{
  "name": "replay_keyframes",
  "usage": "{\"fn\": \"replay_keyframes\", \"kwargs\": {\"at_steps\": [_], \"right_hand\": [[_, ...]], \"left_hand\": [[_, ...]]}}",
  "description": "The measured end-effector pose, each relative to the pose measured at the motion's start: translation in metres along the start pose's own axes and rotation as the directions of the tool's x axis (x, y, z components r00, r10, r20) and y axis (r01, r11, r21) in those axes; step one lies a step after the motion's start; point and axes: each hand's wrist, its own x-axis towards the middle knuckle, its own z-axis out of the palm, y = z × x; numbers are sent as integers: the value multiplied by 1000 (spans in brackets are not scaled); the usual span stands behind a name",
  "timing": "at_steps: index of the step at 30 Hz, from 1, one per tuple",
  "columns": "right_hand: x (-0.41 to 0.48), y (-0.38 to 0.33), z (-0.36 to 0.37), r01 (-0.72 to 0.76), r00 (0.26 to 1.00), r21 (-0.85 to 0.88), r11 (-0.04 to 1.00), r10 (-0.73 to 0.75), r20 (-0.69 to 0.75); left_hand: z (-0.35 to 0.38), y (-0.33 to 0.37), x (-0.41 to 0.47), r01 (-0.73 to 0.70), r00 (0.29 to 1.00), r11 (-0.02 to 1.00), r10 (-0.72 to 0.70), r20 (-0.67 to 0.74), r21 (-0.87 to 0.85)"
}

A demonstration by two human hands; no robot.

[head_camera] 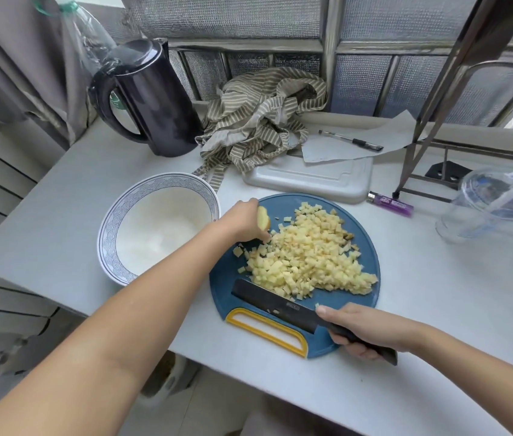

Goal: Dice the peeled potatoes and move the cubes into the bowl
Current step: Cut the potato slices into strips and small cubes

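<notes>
Both hands are at work on the blue cutting board [280, 202]. The left hand [242, 220] is at the board's far-left edge, fingers curled round a potato piece [263, 218], fingertips down at the left fringe of the potato cubes [308, 256]. The cubes are heaped across the board's middle and right. The right hand [365, 328] is wrapped tight round the handle of the knife [272, 303] at the board's near-right corner. The knife's long axis runs diagonally along the board's near side, handle back-right, blade end pointing left toward the bowl [108, 237], just beside the pile. The bowl stands on the tabletop [60, 199] just left of the board. The 2 hands are well apart.
</notes>
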Motion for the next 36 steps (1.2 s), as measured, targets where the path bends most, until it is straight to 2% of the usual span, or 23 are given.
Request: {"fn": "replay_keyframes", "kwargs": {"at_steps": [5, 13, 18, 22, 26, 30, 36], "right_hand": [[0, -7, -3, -17, 995, -47, 999, 13, -97], [-4, -6, -2, 4, 974, -5, 1000, -5, -228], [-5, -5, -6, -1, 959, 48, 999, 15, -283], [-3, -6, -7, 27, 950, 103, 994, 6, -311], [-6, -6, -8, 70, 959, 131, 989, -30, -282], [-6, -15, -2, 97, 970, 234, 968, -39, -239], [15, -36, 27, 69, 993, 282, 957, -39, -111]], "left_hand": [[-19, 10, -13, -73, 989, 990, 56, -137, -124], [-50, 5, -50, -65, 960, 980, 11, -279, -187], [-41, -6, -73, -65, 965, 959, -11, -261, -278], [-33, -12, -92, -72, 965, 964, 3, -262, -256], [-22, -18, -112, -51, 962, 955, -32, -270, -293], [-4, -20, -129, -5, 970, 942, -77, -231, -337], [14, -21, -147, 40, 975, 933, -116, -192, -357]]}}
